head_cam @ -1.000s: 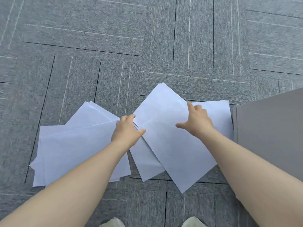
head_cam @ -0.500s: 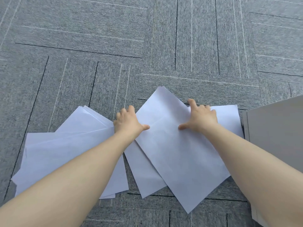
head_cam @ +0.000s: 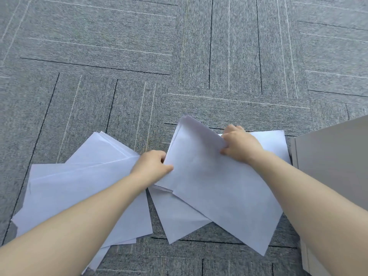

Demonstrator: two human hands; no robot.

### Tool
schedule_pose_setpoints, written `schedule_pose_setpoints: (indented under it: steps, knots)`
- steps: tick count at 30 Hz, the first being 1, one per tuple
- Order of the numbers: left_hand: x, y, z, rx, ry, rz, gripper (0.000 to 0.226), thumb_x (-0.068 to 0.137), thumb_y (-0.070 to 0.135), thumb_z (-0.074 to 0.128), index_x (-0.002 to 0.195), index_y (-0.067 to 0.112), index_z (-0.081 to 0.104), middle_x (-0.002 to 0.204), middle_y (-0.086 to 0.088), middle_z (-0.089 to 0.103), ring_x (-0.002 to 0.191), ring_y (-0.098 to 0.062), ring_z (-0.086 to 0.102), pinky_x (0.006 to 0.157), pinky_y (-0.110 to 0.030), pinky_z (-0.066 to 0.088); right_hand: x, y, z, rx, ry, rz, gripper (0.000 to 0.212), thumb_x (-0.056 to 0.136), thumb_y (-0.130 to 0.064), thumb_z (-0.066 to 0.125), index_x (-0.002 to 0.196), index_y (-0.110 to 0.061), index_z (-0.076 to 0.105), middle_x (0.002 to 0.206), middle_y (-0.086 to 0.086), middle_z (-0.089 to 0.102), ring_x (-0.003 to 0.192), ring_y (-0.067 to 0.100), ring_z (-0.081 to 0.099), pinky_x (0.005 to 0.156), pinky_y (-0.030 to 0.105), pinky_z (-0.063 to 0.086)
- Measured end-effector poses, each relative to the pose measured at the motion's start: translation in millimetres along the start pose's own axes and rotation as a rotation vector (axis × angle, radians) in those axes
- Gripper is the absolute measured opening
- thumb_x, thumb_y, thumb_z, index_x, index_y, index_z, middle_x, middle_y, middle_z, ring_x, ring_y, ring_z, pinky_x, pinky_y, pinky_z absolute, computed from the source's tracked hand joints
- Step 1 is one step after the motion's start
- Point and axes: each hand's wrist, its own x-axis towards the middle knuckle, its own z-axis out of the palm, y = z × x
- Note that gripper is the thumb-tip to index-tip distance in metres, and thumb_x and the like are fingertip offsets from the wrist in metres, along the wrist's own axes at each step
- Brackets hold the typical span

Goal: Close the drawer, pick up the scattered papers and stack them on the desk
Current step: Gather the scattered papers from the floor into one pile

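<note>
White papers lie scattered on the grey carpet. A middle bundle of sheets [head_cam: 207, 176] is lifted and bowed at its far end. My left hand [head_cam: 151, 166] pinches its left edge. Its right far edge is gripped by my right hand [head_cam: 240, 145]. A left pile of sheets [head_cam: 83, 182] lies flat under my left forearm. One more sheet [head_cam: 272, 142] rests flat behind my right hand, against the cabinet. Another sheet [head_cam: 179, 220] pokes out below the held bundle.
A grey drawer cabinet [head_cam: 334, 168] stands at the right edge, its top and front corner in view. Grey carpet tiles [head_cam: 179, 56] with dark seams cover the floor all around.
Both hands went from pressing flat on the middle sheets to gripping their edges. The far end of those sheets has risen off the carpet.
</note>
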Motion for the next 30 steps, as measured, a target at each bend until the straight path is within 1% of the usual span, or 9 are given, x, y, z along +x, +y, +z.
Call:
schedule_pose_setpoints:
  steps: [3,11,15,18,20,22,24,26,30]
  knots:
    - [-12.3,3.4,11.3,0.263,0.033,0.081,0.033,0.079,0.04,0.063,0.06,0.018,0.047,0.08,-0.001,0.055,0.086,-0.028,0.059,0.064,-0.03,0.04,7.0,-1.8,-5.0,-0.163,0.001,-0.064,0.026,0.081,-0.029,0.065,0.104,-0.019,0.067,0.122,0.002,0.047,0.116,0.028,0.042,0.088,0.039,0.04]
    - [-25.4,5.6,30.3,0.498,-0.034,0.14,0.034,0.087,0.045,0.056,0.093,0.013,0.065,0.107,-0.006,0.062,0.102,-0.03,0.061,0.077,-0.033,0.044,20.2,-4.6,-10.9,-0.373,-0.102,-0.03,0.035,0.08,-0.039,0.066,0.113,-0.028,0.064,0.117,0.007,0.049,0.117,0.031,0.042,0.097,0.043,0.036]
    - [-18.3,-2.0,23.6,0.39,0.151,0.143,0.033,0.086,0.039,0.059,0.109,0.016,0.055,0.114,-0.006,0.052,0.109,-0.029,0.053,0.085,-0.04,0.046,15.4,-4.6,-11.7,-0.244,-0.106,-0.112,0.017,0.08,-0.029,0.067,0.097,-0.029,0.065,0.101,0.004,0.048,0.103,0.031,0.052,0.087,0.038,0.04]
    - [-9.5,-8.2,17.6,0.234,0.278,0.103,0.052,0.085,0.03,0.06,0.132,0.016,0.042,0.127,-0.009,0.049,0.118,-0.031,0.045,0.095,-0.042,0.042,7.2,-4.1,-6.6,-0.091,-0.098,-0.213,0.015,0.082,-0.017,0.064,0.086,-0.026,0.053,0.106,0.003,0.044,0.087,0.032,0.058,0.071,0.041,0.049]
    - [-3.5,-11.8,12.9,0.066,0.267,0.045,0.068,0.083,0.031,0.064,0.142,0.017,0.034,0.133,-0.01,0.048,0.124,-0.031,0.042,0.103,-0.042,0.037,3.4,-7.8,-2.2,-0.057,-0.087,-0.246,0.031,0.081,-0.01,0.059,0.104,-0.029,0.051,0.113,0.003,0.045,0.09,0.032,0.059,0.071,0.043,0.049]
    - [1.5,-16.1,10.3,-0.016,0.229,0.025,0.076,0.077,0.036,0.07,0.142,0.02,0.035,0.13,-0.008,0.05,0.123,-0.029,0.045,0.104,-0.041,0.038,2.4,-14.6,0.3,-0.034,-0.121,-0.216,0.061,0.079,-0.009,0.056,0.129,-0.039,0.038,0.116,0.002,0.052,0.097,0.031,0.059,0.075,0.041,0.05]
    - [4.1,-19.3,9.4,-0.039,0.207,0.024,0.075,0.074,0.04,0.073,0.139,0.022,0.041,0.125,-0.006,0.053,0.118,-0.027,0.05,0.102,-0.041,0.041,2.6,-23.8,-0.2,-0.094,-0.167,-0.172,0.069,0.079,-0.017,0.061,0.137,-0.04,0.032,0.113,0.002,0.06,0.101,0.029,0.059,0.075,0.036,0.048]
    - [4.4,-21.2,10.8,-0.052,0.205,0.036,0.071,0.072,0.041,0.074,0.135,0.023,0.046,0.123,-0.006,0.054,0.115,-0.026,0.053,0.1,-0.041,0.043,2.5,-31.4,-0.4,-0.15,-0.203,-0.144,0.059,0.079,-0.024,0.067,0.131,-0.035,0.042,0.105,0.003,0.062,0.1,0.029,0.06,0.071,0.032,0.043]
    - [2.3,-26.8,12.8,-0.134,0.293,0.053,0.055,0.079,0.036,0.069,0.129,0.021,0.053,0.117,-0.007,0.057,0.11,-0.026,0.056,0.098,-0.042,0.045,1.2,-37.1,0.3,-0.19,-0.15,-0.199,0.023,0.079,-0.02,0.062,0.102,-0.024,0.062,0.101,0.006,0.068,0.1,0.029,0.063,0.071,0.029,0.042]
